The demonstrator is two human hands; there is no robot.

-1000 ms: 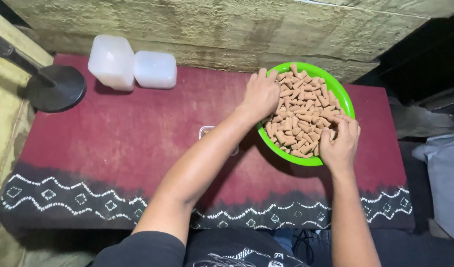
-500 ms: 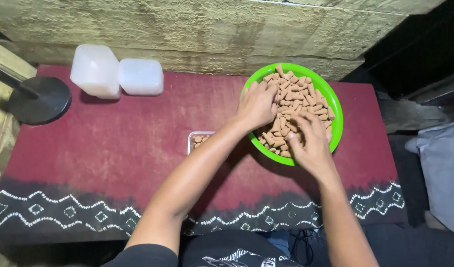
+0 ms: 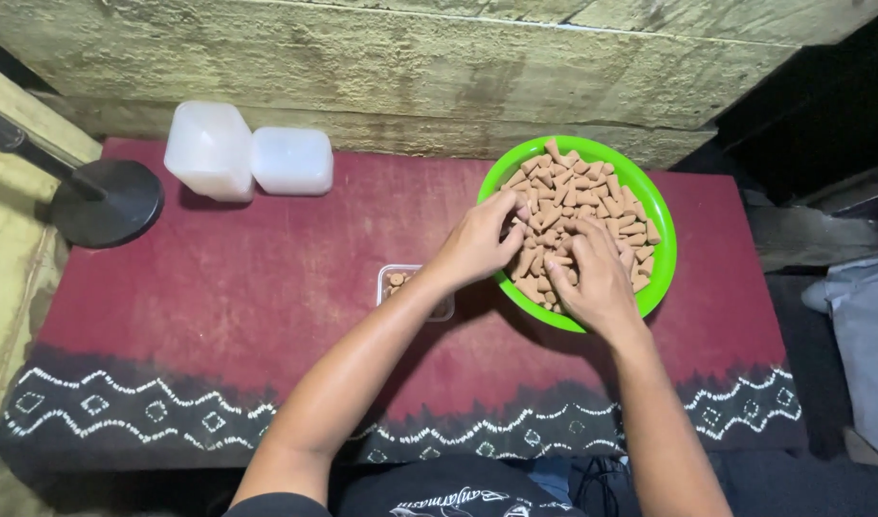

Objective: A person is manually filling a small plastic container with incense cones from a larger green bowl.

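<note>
Cones: heaped in green bowl, right of small tray.
Left hand: fingers curled, pinching cones.
Right hand: grip cannot be told.
Risk: cones may be spilled over rim.

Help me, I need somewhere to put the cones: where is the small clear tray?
In the head view the small clear tray sits mid-table on the red cloth, left of the green bowl, partly under the left forearm.
</note>
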